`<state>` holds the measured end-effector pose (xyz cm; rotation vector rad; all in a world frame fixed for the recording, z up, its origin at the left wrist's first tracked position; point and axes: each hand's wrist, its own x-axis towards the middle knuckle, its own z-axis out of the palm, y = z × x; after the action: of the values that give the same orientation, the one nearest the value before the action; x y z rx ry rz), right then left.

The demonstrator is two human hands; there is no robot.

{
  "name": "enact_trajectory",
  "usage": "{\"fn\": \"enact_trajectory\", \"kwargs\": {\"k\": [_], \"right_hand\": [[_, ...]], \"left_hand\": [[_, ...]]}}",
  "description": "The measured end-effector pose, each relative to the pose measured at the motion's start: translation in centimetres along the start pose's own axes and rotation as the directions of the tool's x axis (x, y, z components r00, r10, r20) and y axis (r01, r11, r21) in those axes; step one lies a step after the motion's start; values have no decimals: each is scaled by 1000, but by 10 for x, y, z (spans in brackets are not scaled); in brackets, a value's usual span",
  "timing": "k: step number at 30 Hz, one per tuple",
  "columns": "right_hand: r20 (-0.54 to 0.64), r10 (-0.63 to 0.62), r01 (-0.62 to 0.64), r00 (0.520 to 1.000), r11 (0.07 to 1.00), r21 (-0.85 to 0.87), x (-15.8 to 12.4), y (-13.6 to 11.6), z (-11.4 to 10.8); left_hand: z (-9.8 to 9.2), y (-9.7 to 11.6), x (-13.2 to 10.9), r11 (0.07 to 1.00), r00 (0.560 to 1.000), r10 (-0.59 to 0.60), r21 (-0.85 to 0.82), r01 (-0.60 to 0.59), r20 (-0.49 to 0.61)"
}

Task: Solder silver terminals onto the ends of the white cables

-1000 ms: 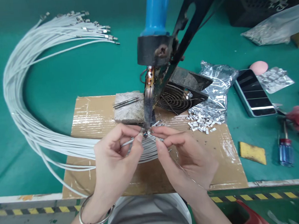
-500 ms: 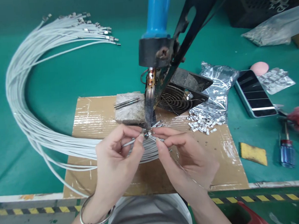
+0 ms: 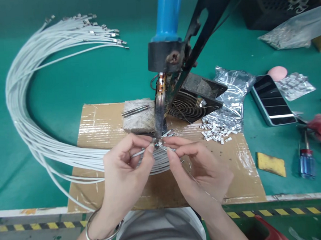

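My left hand [image 3: 129,169] is closed, pinching a white cable [image 3: 137,154] close to its metal end. Just under the tip of a soldering iron [image 3: 159,116] sits that end, seemingly touching it; the contact is too small to make out fully. With thumb and fingertips my right hand [image 3: 201,168] grips a thin solder wire [image 3: 205,191], which runs back across the palm and reaches the iron's tip. The iron has a blue handle and is clamped upright in a black stand [image 3: 198,34]. Behind my fingers lies a bundle of white cables [image 3: 21,106], curving off to the left.
Behind my hands stand a pale block [image 3: 139,121] with metal rods on it and a small black fan [image 3: 189,105]. Small metal connectors [image 3: 215,131] lie on the cardboard [image 3: 100,120]. Rightward are a phone [image 3: 275,100], a yellow sponge [image 3: 271,164] and a screwdriver [image 3: 307,163].
Both hands hold nearly the same pose at the iron's tip. The whole view has shifted very slightly; nothing was taken up or let go.
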<state>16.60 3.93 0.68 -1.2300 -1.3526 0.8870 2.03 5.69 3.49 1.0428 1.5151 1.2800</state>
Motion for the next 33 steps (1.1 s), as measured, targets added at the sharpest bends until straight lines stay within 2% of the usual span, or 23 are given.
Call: {"fn": "enact_trajectory", "kwargs": {"k": [19,33], "right_hand": [[-38,-73,74,997,997,24,0,8,3],[-47,-59,61,997,998,24,-1,7,3]], "left_hand": [[3,0,0,1000,1000,25,-16,-25,15],[1,1,-1,998,998,65,-6,-65,23]]}}
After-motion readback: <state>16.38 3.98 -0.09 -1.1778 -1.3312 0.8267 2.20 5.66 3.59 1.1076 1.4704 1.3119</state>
